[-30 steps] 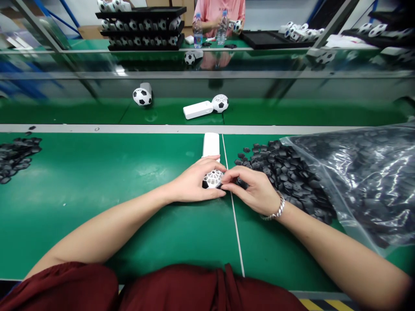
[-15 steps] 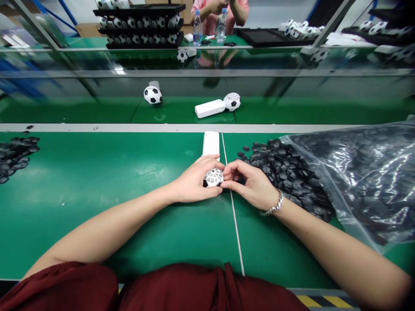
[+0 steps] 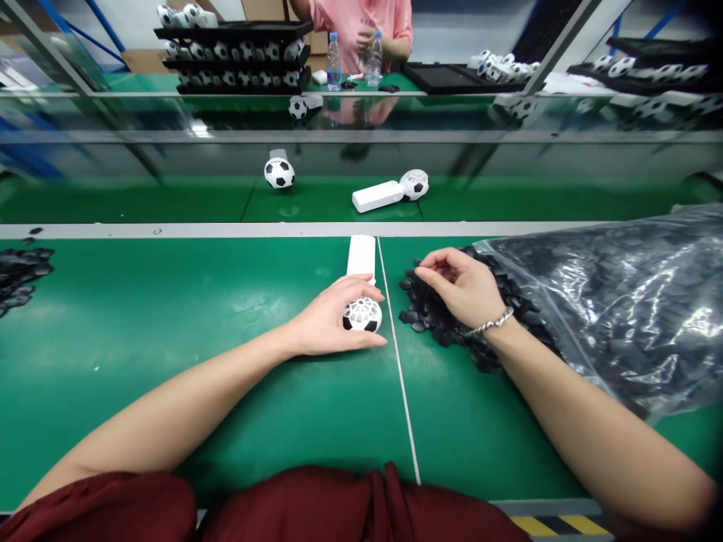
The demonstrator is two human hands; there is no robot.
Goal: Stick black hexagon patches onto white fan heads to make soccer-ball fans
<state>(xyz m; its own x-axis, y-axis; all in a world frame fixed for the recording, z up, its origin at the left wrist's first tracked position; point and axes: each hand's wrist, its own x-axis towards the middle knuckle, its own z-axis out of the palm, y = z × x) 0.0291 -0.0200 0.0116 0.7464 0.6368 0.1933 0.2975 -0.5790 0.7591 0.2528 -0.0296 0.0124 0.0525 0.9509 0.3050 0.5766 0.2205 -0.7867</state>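
Note:
My left hand (image 3: 333, 320) curls around the ball-shaped head of a white handheld fan (image 3: 361, 256) lying on the green table, its thumb and fingers on either side of the head. The head has a white web-like grille on top and black football patches on its side; the handle points away from me. My right hand (image 3: 466, 286), with a silver bracelet at the wrist, is over a pile of small black pieces (image 3: 429, 312). Its thumb and forefinger are pinched together, with a small black piece (image 3: 417, 263) at their tips.
A clear plastic bag (image 3: 638, 301) of black pieces lies at the right. More black pieces (image 3: 22, 275) lie far left. Past a pale strip (image 3: 226, 229) are another fan (image 3: 377, 196) and a football-patterned head (image 3: 279, 173). Behind the glass are stacked black trays (image 3: 237, 64) and a person in pink (image 3: 367, 30).
My right hand has left the fan head and moved right, over the pile of black pieces. My left hand stays around the fan head. The view has shifted slightly.

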